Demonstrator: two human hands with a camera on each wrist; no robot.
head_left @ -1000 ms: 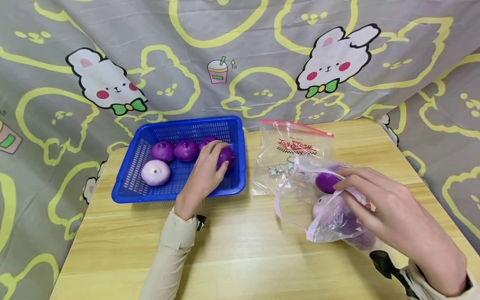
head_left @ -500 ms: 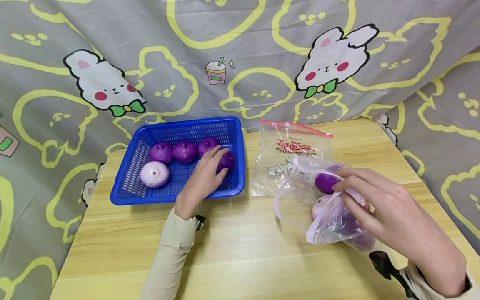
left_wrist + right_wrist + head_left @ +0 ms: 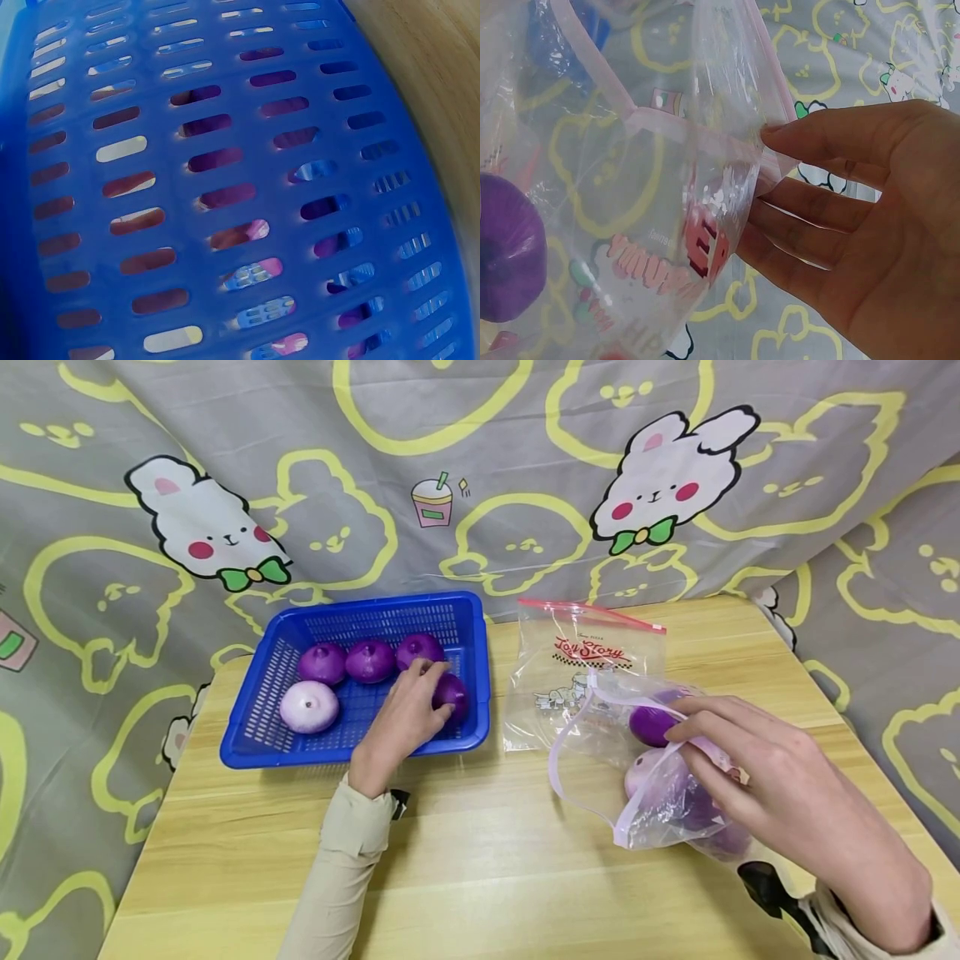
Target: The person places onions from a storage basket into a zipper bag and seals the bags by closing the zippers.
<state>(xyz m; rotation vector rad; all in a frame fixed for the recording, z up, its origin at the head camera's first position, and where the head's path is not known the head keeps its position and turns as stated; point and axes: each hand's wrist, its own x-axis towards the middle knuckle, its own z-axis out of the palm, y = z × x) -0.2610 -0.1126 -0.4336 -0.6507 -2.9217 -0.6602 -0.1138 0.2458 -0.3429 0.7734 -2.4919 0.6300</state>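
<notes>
In the head view my left hand (image 3: 401,714) reaches into the blue plastic basket (image 3: 247,727), its fingers and thumb curled on a purple onion (image 3: 453,695) at the basket's right side. Several other onions lie beside it: purple ones along the back and a pale whitish-purple onion (image 3: 310,707) at front left. On the right, my right hand (image 3: 787,777) pinches the rim of a clear zip bag (image 3: 600,793) with a pale lilac edge, its mouth held wide. Inside the bag sit several onions, among them a purple onion (image 3: 510,247) seen in the right wrist view.
A flat clear bag (image 3: 540,693) with a red zip lies behind the held bag on the wooden table (image 3: 480,877). A grey cartoon-print cloth (image 3: 517,468) hangs close behind the table. The basket's slotted wall (image 3: 225,165) fills most of the left wrist view.
My left fingers have curled further, and the purple onion beneath them has shifted slightly towards the basket's near side. My right hand and the bag have stayed put.
</notes>
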